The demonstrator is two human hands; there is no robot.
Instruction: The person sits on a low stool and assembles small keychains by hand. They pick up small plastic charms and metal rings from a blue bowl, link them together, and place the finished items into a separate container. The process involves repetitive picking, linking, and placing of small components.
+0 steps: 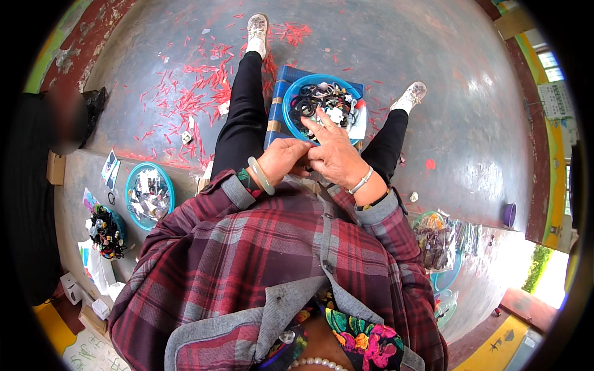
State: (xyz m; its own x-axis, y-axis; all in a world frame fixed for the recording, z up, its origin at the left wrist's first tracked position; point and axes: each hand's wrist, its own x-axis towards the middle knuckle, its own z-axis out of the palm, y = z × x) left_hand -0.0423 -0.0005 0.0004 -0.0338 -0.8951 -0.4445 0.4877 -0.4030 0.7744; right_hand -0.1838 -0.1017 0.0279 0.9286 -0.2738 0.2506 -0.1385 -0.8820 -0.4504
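My left hand [283, 159] and my right hand [339, 156] meet in front of my lap, just on the near side of a round blue basket [288, 104]. The left fingers are curled in a pinch. On the right, thumb and forefinger press together against the left fingertips, while other fingers stretch out over the basket's near rim. Whatever lies between the fingertips is hidden. Inside the basket is a heap of black loops [305, 106] resembling hair ties, mixed with small white and coloured pieces. A blue box [276, 114] with gold stripes supports the basket.
Red scraps [210, 83] litter the floor beyond my left leg. To the left stand a blue-rimmed basket [130, 185] of small packets and a container of dark bands [106, 232]. More filled bags [434, 244] lie to the right. A person in dark clothes [34, 198] is at far left.
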